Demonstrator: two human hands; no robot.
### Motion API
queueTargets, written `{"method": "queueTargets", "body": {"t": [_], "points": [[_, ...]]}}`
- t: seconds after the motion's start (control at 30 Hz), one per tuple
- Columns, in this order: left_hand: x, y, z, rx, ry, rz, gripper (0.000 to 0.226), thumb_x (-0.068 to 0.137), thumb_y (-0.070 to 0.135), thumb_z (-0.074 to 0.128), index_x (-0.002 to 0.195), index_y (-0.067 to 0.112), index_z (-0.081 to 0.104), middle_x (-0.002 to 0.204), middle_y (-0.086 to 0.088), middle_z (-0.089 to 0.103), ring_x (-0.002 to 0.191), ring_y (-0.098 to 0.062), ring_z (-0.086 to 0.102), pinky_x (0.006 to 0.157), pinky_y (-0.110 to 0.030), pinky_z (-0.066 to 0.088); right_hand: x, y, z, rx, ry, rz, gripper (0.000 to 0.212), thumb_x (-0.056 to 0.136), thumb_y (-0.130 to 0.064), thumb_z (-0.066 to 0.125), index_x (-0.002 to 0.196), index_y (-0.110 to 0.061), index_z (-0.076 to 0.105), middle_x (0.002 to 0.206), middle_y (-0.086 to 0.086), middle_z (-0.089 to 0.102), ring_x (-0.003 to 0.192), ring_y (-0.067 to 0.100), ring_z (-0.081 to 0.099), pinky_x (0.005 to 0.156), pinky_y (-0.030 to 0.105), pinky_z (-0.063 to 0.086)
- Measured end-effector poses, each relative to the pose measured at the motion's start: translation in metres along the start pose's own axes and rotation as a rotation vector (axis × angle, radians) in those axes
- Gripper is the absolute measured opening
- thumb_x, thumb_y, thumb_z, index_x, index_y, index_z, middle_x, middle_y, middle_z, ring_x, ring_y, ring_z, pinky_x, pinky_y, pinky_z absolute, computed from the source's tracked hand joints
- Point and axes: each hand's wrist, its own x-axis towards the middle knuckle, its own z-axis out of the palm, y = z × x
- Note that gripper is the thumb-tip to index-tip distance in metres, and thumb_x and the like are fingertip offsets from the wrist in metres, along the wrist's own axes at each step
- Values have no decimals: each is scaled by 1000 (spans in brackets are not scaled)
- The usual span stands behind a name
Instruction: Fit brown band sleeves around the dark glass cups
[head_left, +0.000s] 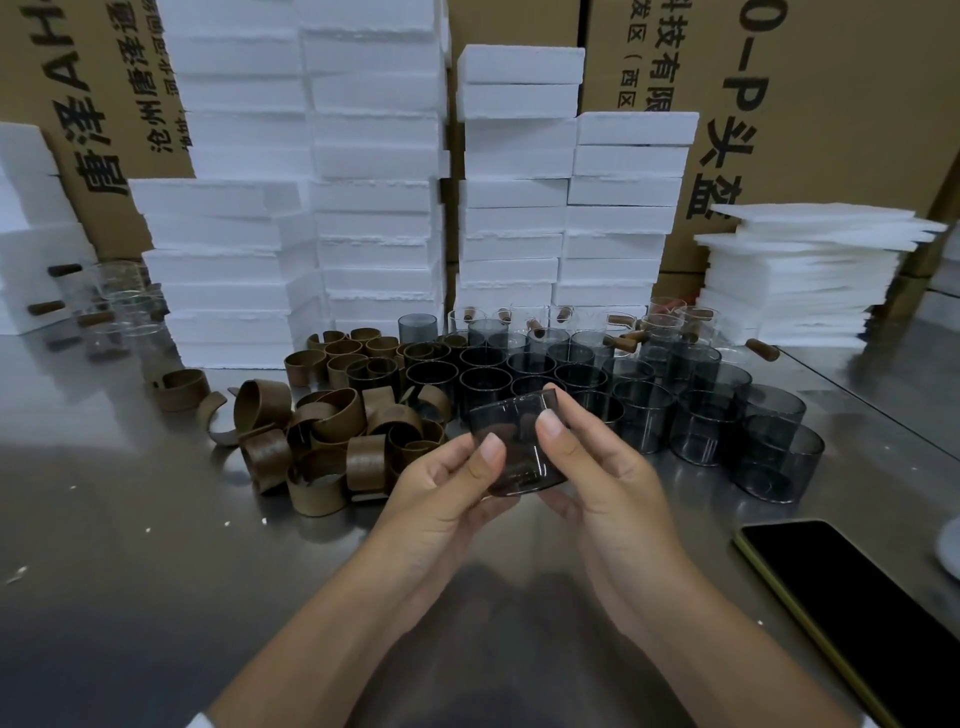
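Both hands hold one dark glass cup (519, 452) above the steel table, tilted with its mouth away from me. My left hand (447, 493) grips its left side with the thumb on the wall. My right hand (597, 467) grips its right side, thumb on top near the rim. No band is on this cup. A heap of loose brown band sleeves (332, 431) lies to the left of my hands. Several bare dark glass cups (701, 415) stand in rows behind and to the right.
Stacks of white foam blocks (374, 208) and cardboard boxes (831, 104) wall off the back. Clear glass cups with wooden handles (623, 332) stand behind the dark ones and at far left. A black phone (852, 608) lies at right on the steel table (156, 571).
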Motion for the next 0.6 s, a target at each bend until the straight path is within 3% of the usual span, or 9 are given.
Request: {"method": "queueTargets", "body": {"t": [0.17, 0.3, 0.43, 0.5, 0.6], "points": [[1, 0, 0, -31, 2, -42, 75, 37, 63, 86, 99, 22, 76, 109, -8, 72, 97, -14, 68, 85, -27, 54, 2, -1, -2, 3, 0, 12, 65, 55, -54, 69, 116, -31, 69, 112, -10, 72, 114, 7, 61, 100, 28, 40], [1, 0, 0, -3, -1, -50, 76, 38, 66, 85, 100, 25, 76, 112, -7, 71, 101, -15, 66, 92, -31, 50, 1, 2, 0, -52, 1, 34, 65, 56, -62, 63, 114, -32, 70, 112, -12, 72, 113, 7, 62, 93, 28, 42], [1, 2, 0, -1, 30, -44, 86, 36, 66, 85, 105, 17, 73, 114, -9, 70, 104, -18, 65, 93, -32, 50, -4, 2, 5, -57, -117, 104, 53, 66, -66, 54, 94, -28, 78, 101, -4, 76, 97, 5, 70, 75, 16, 52], [1, 3, 0, 16, 80, -28, 92, 37, 65, 85, 112, 15, 68, 116, -9, 69, 106, -18, 65, 92, -32, 49, -4, 1, 4, -17, -125, 97, 52, 70, -63, 54, 96, -24, 78, 102, 1, 76, 99, 12, 70, 80, 20, 54], [0, 3, -1, 67, 160, -10, 76, 57, 54, 78, 120, 15, 62, 119, -7, 68, 114, -20, 62, 89, -32, 49, -3, 2, 3, -2, -95, 60, 50, 71, -59, 58, 102, -26, 76, 109, -1, 74, 109, 13, 66, 102, 35, 46]]}}
